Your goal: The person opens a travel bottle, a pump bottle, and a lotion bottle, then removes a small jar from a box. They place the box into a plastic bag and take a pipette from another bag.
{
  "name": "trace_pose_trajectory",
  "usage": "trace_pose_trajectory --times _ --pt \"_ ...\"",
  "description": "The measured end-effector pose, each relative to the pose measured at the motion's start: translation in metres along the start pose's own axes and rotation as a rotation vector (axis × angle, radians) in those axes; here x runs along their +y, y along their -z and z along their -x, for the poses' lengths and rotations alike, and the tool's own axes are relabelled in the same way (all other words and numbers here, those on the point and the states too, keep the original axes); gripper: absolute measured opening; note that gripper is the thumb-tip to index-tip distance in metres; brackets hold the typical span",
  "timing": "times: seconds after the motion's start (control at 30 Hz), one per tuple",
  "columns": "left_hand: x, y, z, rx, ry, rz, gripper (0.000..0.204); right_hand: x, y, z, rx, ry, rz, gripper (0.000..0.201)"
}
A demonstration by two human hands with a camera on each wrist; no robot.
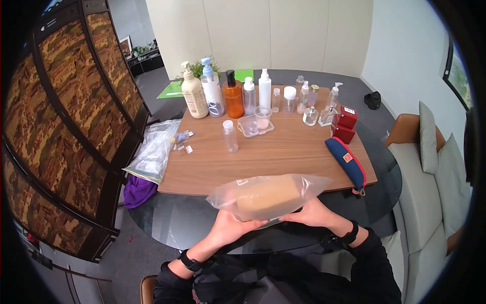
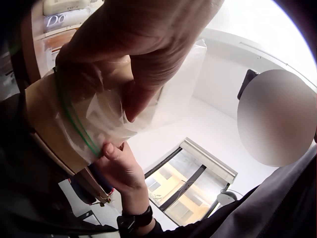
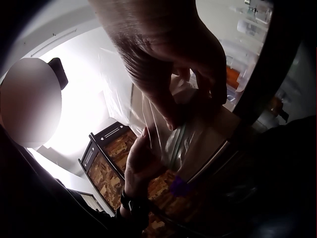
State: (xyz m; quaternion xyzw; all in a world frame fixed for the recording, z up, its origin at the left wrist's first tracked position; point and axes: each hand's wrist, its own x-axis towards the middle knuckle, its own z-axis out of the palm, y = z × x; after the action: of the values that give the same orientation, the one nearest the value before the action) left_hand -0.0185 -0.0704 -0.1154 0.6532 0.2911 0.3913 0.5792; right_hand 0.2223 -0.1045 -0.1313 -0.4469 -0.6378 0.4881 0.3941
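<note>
A clear zip bag (image 1: 223,198) with a green seal strip is held up at the table's near edge, and a tan shape shows through its plastic. My left hand (image 1: 234,229) grips the bag's near left side, thumb toward the middle. On the near right side my right hand (image 1: 313,213) pinches it, its thumb tip close to the left one. The green strip (image 2: 74,116) runs near both hands in the left wrist view. Most fingers are hidden under the bag in the head view.
Pump bottles (image 1: 193,96), smaller bottles and jars line the table's far side. An upright clear bottle (image 1: 230,137) stands nearer, beside a clear tray (image 1: 248,133). Red boxes (image 1: 344,126) and a blue pouch (image 1: 348,161) lie right; another plastic bag (image 1: 154,149) overhangs the left edge.
</note>
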Motion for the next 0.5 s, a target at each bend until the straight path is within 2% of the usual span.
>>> trace_pose_trajectory --times 0.07,0.17,0.27,0.37,0.47,0.5 --pt "-0.008 0.001 0.002 0.026 -0.098 -0.137 0.072 -0.002 0.004 -0.002 0.019 0.184 0.272 0.067" --pt "-0.014 0.003 0.004 -0.023 -0.066 -0.09 0.074 -0.012 0.006 -0.001 -0.02 0.11 0.29 0.065" --pt "-0.015 0.009 0.005 -0.133 0.021 -0.215 0.076 0.013 0.012 -0.002 -0.145 0.007 0.341 0.064" --pt "-0.033 0.013 0.006 -0.178 0.045 -0.219 0.076 0.022 0.01 -0.002 -0.132 0.037 0.458 0.062" --pt "-0.034 0.015 0.006 -0.199 0.046 -0.211 0.081 0.006 0.015 -0.004 -0.255 -0.076 0.483 0.063" --pt "-0.032 0.017 0.006 -0.187 0.011 -0.238 0.082 0.001 0.016 -0.003 -0.257 0.0 0.53 0.063"
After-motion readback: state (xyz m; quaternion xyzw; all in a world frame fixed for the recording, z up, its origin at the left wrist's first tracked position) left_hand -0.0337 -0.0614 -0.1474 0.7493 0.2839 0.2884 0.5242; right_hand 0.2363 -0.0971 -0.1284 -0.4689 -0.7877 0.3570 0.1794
